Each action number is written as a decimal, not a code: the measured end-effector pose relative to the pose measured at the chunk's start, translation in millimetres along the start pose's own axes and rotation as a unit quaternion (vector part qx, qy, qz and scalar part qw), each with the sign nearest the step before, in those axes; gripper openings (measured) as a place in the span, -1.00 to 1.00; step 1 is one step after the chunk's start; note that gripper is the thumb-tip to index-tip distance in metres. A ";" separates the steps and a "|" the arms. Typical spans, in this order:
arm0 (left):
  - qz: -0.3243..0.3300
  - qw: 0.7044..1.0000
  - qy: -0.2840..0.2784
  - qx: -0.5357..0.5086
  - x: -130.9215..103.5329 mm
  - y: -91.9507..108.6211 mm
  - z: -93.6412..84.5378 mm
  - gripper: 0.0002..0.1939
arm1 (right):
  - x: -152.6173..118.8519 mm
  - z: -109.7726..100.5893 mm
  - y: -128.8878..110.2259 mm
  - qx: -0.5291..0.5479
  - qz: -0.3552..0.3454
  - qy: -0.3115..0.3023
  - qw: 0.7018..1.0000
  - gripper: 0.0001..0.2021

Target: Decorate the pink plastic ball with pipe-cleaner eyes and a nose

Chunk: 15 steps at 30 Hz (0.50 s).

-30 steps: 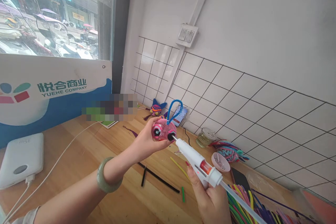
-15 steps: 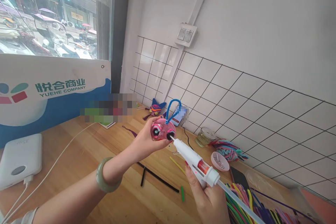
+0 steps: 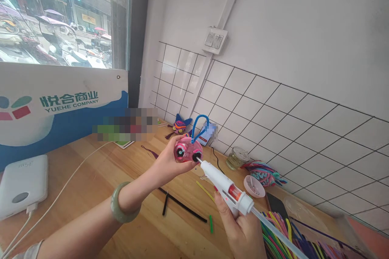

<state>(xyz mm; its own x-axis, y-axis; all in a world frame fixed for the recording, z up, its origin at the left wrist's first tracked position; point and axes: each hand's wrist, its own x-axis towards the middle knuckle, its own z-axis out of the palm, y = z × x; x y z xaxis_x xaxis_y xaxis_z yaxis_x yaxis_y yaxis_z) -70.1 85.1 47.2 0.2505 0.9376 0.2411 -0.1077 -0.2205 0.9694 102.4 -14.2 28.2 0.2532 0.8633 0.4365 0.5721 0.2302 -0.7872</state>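
Observation:
My left hand grips a pink craft figure made of fuzzy stems, with two black round eyes ringed in pink and white. A blue pipe cleaner loop rises from its top. Wrapped around its handle, my right hand holds a white hot glue gun with a clear glue stick running out of its back. The nozzle tip meets the figure's right black eye; whether glue is flowing is too small to tell.
Black pipe cleaner pieces and a short green one lie on the wooden table. To the right are a pink bowl, a glass jar and a pipe cleaner bundle. A white power bank sits left.

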 end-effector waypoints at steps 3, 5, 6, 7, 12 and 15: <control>-0.003 1.000 -0.001 -0.001 -0.4 1.5 0.1 -0.34 | 0.2 -0.6 -1.6 0.007 0.013 -0.007 1.000 -0.65; -0.003 1.000 0.001 0.000 -0.5 2.4 0.5 -0.34 | 0.4 -1.2 -1.7 0.000 0.020 -0.008 1.000 -0.65; -0.002 1.000 0.002 0.000 -0.5 2.6 0.7 -0.34 | 0.6 -1.4 -1.5 -0.003 0.015 -0.007 1.000 -0.66; -0.001 1.000 0.001 -0.002 -0.5 2.7 0.8 -0.34 | 0.7 -1.5 -1.1 -0.005 0.006 -0.006 1.000 -0.67; 0.002 1.000 0.000 -0.004 -0.5 1.4 1.2 -0.35 | 0.8 -1.1 1.7 -0.006 -0.022 -0.004 1.000 -0.70; 0.001 1.000 0.005 -0.002 -0.3 1.0 1.3 -0.34 | 1.5 -1.1 3.0 -0.012 -0.014 -0.001 1.000 -0.69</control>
<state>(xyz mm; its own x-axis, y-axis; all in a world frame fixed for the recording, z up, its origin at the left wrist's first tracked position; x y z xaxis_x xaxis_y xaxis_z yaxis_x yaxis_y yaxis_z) -69.1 84.3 48.1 0.2401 0.9399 0.2427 -0.1124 -0.2214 0.9687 105.4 -12.7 26.9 0.2354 0.8575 0.4575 0.5971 0.2438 -0.7642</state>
